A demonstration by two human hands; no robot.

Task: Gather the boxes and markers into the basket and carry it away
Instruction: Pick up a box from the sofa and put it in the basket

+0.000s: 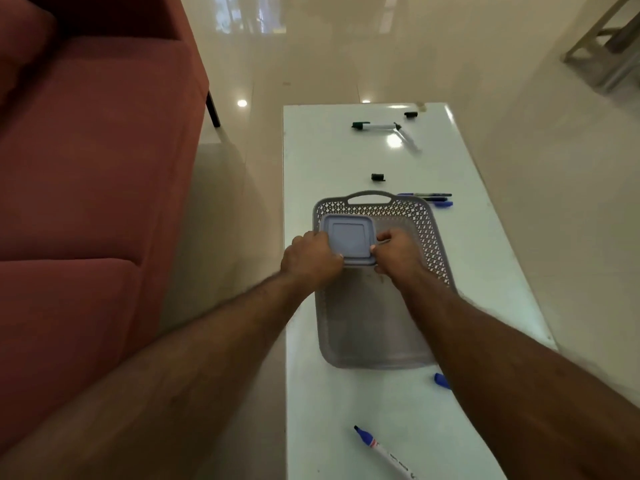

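A grey perforated basket (426, 233) lies on the white table (311, 161). Inside its far left corner is a square box with a blue-grey lid (348, 235). My left hand (310, 258) grips the box's left near edge and my right hand (398, 251) grips its right near edge. Markers lie around the basket: a green one (375, 126) at the far end, dark and blue ones (427, 199) just right of the basket's far handle, a blue uncapped one (381, 452) near me. A blue cap (441, 380) peeks out beside my right forearm.
Two loose black caps (378, 177) (410, 115) lie on the far half of the table. A red sofa (86, 168) stands close on the left. Glossy cream floor (346, 57) surrounds the table. Wooden furniture legs (606, 53) show at the top right.
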